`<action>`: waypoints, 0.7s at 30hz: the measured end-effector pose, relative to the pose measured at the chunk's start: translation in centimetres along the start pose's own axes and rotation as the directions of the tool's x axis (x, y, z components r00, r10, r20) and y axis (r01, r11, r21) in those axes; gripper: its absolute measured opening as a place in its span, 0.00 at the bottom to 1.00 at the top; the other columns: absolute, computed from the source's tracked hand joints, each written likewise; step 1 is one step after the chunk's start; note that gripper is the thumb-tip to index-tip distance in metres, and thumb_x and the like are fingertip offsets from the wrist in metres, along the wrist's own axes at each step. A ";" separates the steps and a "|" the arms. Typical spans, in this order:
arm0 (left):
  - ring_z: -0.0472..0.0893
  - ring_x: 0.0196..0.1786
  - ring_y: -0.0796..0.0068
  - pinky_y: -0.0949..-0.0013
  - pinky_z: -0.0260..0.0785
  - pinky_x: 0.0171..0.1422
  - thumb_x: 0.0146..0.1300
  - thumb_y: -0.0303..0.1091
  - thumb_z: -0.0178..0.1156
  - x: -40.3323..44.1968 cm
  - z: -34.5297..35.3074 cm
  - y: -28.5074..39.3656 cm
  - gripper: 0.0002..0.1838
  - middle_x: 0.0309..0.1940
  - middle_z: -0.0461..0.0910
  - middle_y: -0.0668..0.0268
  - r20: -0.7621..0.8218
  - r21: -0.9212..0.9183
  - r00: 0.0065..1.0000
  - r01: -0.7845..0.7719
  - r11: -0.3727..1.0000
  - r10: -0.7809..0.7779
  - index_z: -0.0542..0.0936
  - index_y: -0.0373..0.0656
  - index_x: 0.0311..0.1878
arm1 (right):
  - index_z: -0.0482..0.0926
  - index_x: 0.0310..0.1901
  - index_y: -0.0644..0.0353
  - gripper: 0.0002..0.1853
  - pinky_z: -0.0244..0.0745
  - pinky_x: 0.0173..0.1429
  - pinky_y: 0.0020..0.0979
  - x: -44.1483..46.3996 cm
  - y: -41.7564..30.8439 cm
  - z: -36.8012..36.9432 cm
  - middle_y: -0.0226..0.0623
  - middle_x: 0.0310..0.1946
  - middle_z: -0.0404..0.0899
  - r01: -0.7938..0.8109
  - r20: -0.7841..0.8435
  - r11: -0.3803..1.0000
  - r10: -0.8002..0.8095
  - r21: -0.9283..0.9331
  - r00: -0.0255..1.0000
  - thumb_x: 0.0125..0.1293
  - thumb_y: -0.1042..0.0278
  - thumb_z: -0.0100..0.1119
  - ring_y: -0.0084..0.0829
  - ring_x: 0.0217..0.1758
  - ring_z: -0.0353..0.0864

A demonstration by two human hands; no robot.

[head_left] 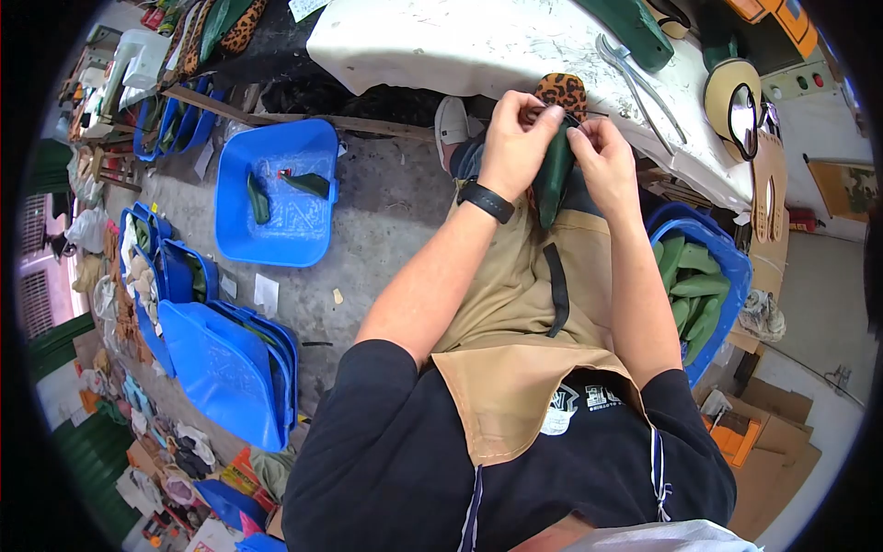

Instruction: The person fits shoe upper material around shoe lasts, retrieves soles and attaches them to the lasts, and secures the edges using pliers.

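A: Who is pictured, and where is the last (553, 179)?
B: A person in a tan apron (492, 396), seated at a table (395, 41), holds the dark green last over the lap, its tapered end pointing to six o'clock. Leopard-print material (561, 90) shows at its twelve o'clock end.

A: And the fingers?
B: The left hand (513, 140), a black watch (486, 201) at its wrist, comes in from ten o'clock, thumb and fingers in a narrow pinch on the last's far end. The right hand (605, 167) meets it from three o'clock, thumb and forefinger also pinched narrow. The detail beneath the fingertips is hidden.

A: What surrounds them, reading the clock from the last?
B: Pincers (620, 59) lie on the table between one and two. At four, a blue bin (737, 276) is filled with green lasts (704, 285). At nine, a blue tub (303, 237) on the floor holds two dark green pieces (257, 199). More blue bins (216, 359) stand at eight.
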State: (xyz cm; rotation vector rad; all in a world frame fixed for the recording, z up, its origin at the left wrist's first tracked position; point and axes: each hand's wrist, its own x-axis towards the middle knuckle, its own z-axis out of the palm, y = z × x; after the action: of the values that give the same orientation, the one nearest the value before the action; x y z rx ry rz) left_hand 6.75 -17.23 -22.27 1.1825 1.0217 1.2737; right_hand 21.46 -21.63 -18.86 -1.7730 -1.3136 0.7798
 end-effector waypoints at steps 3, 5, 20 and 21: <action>0.76 0.43 0.66 0.66 0.74 0.52 0.65 0.32 0.69 -0.3 1.0 -0.1 0.16 0.45 0.75 0.58 -0.036 0.242 0.994 -0.091 0.966 0.102 0.74 0.39 0.49 | 0.84 0.47 0.64 0.14 0.76 0.47 0.30 -0.5 -0.6 0.3 0.38 0.39 0.85 0.101 -0.114 0.995 -0.098 0.021 0.989 0.71 0.60 0.65 0.33 0.39 0.81; 0.75 0.43 0.65 0.65 0.74 0.52 0.64 0.32 0.70 -0.2 1.4 -0.2 0.16 0.45 0.75 0.58 -0.038 0.253 0.994 -0.091 0.963 0.104 0.74 0.39 0.49 | 0.84 0.47 0.63 0.14 0.76 0.48 0.30 -0.3 -0.5 0.1 0.39 0.39 0.85 0.172 -0.124 0.985 -0.171 -0.009 0.977 0.72 0.60 0.64 0.33 0.40 0.81; 0.75 0.35 0.72 0.69 0.73 0.43 0.70 0.32 0.67 -1.0 -0.8 0.2 0.09 0.36 0.80 0.63 0.013 0.054 0.999 0.035 0.998 -0.035 0.78 0.39 0.45 | 0.80 0.48 0.61 0.08 0.71 0.37 0.22 0.1 0.2 0.9 0.31 0.35 0.78 0.146 -0.143 0.984 -0.131 0.102 0.981 0.77 0.66 0.62 0.21 0.33 0.73; 0.75 0.34 0.74 0.70 0.73 0.42 0.71 0.32 0.66 -0.9 -0.8 0.3 0.08 0.35 0.80 0.64 0.000 0.077 0.999 0.042 0.996 -0.043 0.79 0.39 0.44 | 0.80 0.47 0.61 0.08 0.70 0.37 0.22 0.1 0.0 0.9 0.31 0.34 0.77 0.126 -0.137 0.988 -0.114 0.084 0.984 0.77 0.65 0.62 0.21 0.33 0.73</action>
State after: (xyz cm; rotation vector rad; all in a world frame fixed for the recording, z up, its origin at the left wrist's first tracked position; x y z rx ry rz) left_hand 5.91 -18.10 -22.16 1.2136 1.0976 1.2093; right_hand 20.77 -21.28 -19.30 -1.6278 -1.2634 0.6356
